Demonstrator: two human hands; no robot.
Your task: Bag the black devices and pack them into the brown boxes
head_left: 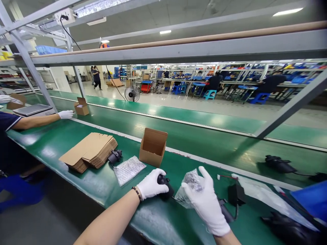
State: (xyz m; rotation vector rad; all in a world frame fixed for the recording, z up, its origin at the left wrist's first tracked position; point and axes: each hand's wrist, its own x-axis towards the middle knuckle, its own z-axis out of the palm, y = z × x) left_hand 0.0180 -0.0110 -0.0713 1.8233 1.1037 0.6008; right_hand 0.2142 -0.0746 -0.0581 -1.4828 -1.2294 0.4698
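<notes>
My gloved left hand [151, 185] is closed round a black plastic device [168, 190], which looks like a small motor or pump. To its right, my gloved right hand [205, 200] grips a crumpled clear bubble wrap bag [187, 185] between thumb and fingers. An open brown cardboard box [152, 157] stands just beyond my left hand. Left of the box lie a flat bubble wrap bag [129, 170] and another black device [114, 156]. Partly behind my right hand rests a black part [226, 210], with a black block [236, 194] on a cable beside it.
Flat folded cartons [88, 149] are stacked on the green bench at left. A co-worker's gloved hand [66, 114] reaches toward a small open box [81, 107]. More black devices [279, 164], a clear plastic bag [268, 197] and a blue bin [311, 199] lie at right. A metal frame post [291, 105] slants down there.
</notes>
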